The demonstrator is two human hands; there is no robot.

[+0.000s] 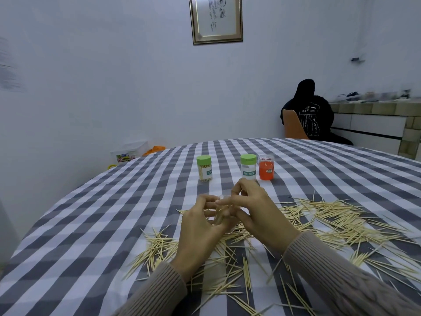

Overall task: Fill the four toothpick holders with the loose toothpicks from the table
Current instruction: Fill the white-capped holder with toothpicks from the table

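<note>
- left hand (200, 221) curls round a clear holder (222, 215), steadying it so sticks can go in.
- right hand (255, 208) pinches at its rim, seemingly feeding toothpicks.
- loose toothpicks (330, 221) scatter over the checked cloth (91, 224).
- three capped holders (248, 167) stand beyond, apart.
- pale wall, framed picture (216, 19).

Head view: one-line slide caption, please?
Both hands, left and right, hold a clear toothpick holder above loose toothpicks scattered on the checked tablecloth.
</note>
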